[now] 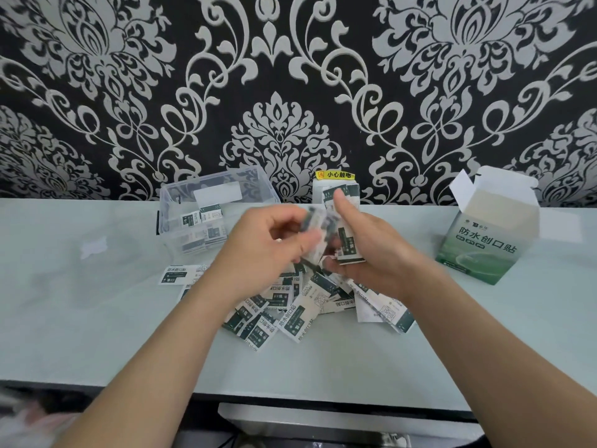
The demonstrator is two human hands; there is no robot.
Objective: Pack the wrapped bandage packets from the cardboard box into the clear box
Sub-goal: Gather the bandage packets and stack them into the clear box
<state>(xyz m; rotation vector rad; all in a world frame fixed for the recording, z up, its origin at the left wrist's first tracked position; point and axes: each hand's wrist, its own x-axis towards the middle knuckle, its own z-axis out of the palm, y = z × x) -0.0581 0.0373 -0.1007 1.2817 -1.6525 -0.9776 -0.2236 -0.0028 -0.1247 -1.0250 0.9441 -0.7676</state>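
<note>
The wrapped bandage packets (290, 308) lie in a loose heap near the middle of the pale table (97, 302), right under both hands. The right hand (371, 250) is curled round a small upright stack of packets (347, 244), thumb raised against its face. Just to its left, the left hand (274, 244) pinches one blurred packet (315, 231) between fingers and thumb, close against the stack; the blur hides whether they touch. Both forearms reach in from the near edge. Beyond the heap, to the far left, stands the open clear box (245, 189) with a few packets (203, 218) lying inside. The cardboard box (484, 240) stands well off to the right, flaps up. A yellow warning label (336, 174) shows behind the hands, against damask wallpaper (290, 76).
</note>
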